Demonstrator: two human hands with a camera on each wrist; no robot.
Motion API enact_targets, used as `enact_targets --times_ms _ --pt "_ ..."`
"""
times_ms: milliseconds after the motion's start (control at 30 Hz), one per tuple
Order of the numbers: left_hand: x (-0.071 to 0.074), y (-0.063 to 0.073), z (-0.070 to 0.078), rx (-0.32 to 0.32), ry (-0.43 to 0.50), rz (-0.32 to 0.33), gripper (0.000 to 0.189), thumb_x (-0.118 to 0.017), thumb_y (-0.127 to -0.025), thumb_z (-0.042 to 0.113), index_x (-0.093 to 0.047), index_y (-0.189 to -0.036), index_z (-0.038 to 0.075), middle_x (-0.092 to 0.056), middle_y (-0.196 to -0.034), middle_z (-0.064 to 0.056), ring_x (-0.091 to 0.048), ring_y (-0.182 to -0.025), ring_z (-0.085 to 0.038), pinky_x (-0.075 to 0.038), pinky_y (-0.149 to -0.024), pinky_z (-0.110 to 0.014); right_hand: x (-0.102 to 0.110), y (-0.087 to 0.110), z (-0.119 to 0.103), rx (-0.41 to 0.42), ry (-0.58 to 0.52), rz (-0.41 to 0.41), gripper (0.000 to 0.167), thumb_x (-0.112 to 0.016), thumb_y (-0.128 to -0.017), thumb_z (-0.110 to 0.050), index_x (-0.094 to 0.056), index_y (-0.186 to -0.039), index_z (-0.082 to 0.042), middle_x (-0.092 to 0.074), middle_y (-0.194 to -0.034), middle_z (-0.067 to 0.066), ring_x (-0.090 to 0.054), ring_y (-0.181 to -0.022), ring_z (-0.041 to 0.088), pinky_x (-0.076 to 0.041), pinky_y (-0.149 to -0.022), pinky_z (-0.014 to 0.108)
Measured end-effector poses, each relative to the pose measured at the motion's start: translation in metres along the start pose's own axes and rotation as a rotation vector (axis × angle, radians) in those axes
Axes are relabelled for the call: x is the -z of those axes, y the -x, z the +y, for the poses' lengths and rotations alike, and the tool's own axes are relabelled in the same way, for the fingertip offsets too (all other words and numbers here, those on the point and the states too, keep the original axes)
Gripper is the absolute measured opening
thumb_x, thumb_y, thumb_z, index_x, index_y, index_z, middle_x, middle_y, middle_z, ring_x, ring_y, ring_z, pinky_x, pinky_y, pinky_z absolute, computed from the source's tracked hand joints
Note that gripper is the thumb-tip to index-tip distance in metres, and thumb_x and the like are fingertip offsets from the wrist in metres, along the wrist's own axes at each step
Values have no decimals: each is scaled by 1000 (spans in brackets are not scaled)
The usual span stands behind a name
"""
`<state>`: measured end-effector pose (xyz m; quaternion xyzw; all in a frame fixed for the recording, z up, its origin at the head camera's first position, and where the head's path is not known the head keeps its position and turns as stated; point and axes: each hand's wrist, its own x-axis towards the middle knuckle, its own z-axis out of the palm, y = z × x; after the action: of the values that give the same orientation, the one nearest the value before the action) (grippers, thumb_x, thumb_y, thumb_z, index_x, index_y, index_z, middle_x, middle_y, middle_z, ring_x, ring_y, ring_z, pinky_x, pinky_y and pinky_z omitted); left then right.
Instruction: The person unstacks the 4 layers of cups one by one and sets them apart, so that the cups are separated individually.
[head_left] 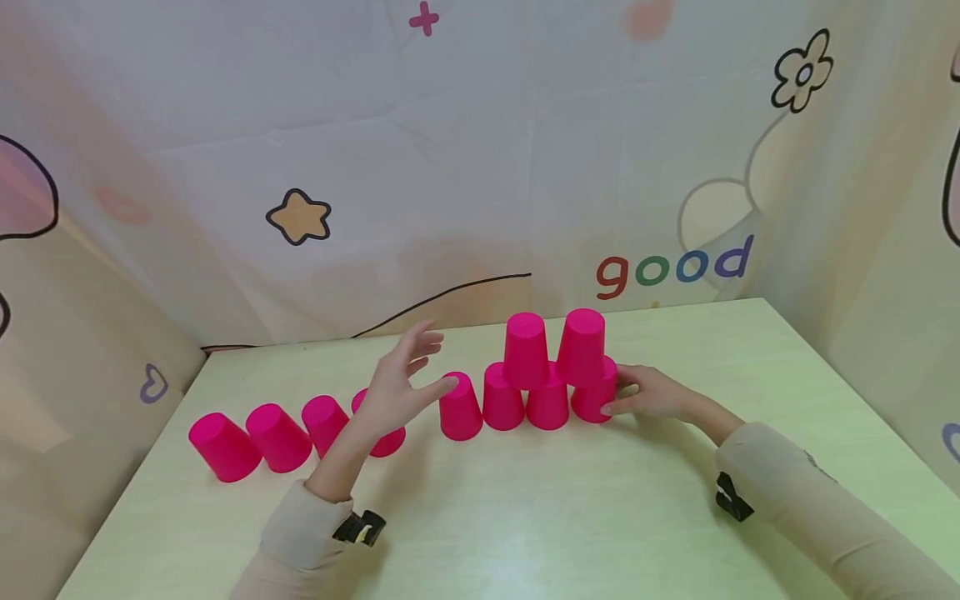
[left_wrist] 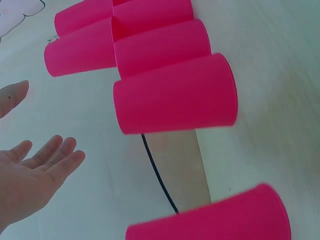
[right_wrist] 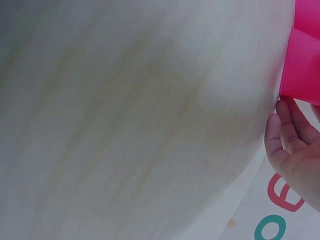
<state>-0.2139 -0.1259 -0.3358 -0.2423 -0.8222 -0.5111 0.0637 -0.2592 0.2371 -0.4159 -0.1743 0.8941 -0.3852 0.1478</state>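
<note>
Upside-down pink cups stand in a stepped stack, two upper cups straddling a lower row of several. At the right end of that row, my right hand touches the last lower cup with its fingers against the side. In the right wrist view those fingertips are right at the cup's wall. My left hand is raised with its fingers spread, holding nothing. Its thumb overlaps the leftmost lower cup in the head view, while the left wrist view shows the hand apart from the cups.
Several more upside-down pink cups stand in a row at the left of the table; my left hand and forearm partly cover some. A printed cloth hangs behind the table, with side cloths at both edges.
</note>
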Motion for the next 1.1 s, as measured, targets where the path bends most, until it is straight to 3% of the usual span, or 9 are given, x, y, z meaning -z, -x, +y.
enact_targets --times_ms 133,367,600,833,1100 --pt "-9 -8 12 13 73 -12 67 -67 -78 -1 -32 -136 2 -47 -127 -21 -44 -117 -36 -36 -97 -48 0 0 0 -1 -2 -1 67 -73 -75 -29 -44 -130 -5 -54 -119 13 -50 -108 31 -39 -91 53" --pt "-32 -28 -6 2 71 -27 66 -68 -79 6 -36 -136 11 -49 -126 -11 -48 -115 -27 -40 -96 -41 -1 -1 1 -10 4 3 65 -74 -75 -29 -45 -129 -6 -55 -118 12 -51 -107 31 -39 -91 53" --pt "-54 -41 -5 5 71 -42 67 -70 -78 10 -37 -136 12 -48 -127 -8 -48 -114 -25 -41 -94 -41 -1 0 -2 -2 7 3 65 -74 -75 -28 -45 -129 -6 -55 -119 13 -50 -108 31 -38 -91 54" --pt "-69 -48 -3 58 66 -49 70 -71 -77 14 -35 -137 13 -49 -127 -6 -46 -115 -23 -42 -92 -39 0 1 -2 7 12 3 65 -73 -76 -27 -45 -129 -5 -54 -119 13 -50 -108 32 -38 -91 54" --pt "-80 -55 -3 119 81 -21 66 -72 -77 19 -38 -134 15 -51 -120 -4 -49 -109 -22 -49 -81 -35 0 0 -1 24 12 0 63 -73 -76 -27 -46 -128 -5 -55 -118 13 -51 -107 31 -38 -91 54"
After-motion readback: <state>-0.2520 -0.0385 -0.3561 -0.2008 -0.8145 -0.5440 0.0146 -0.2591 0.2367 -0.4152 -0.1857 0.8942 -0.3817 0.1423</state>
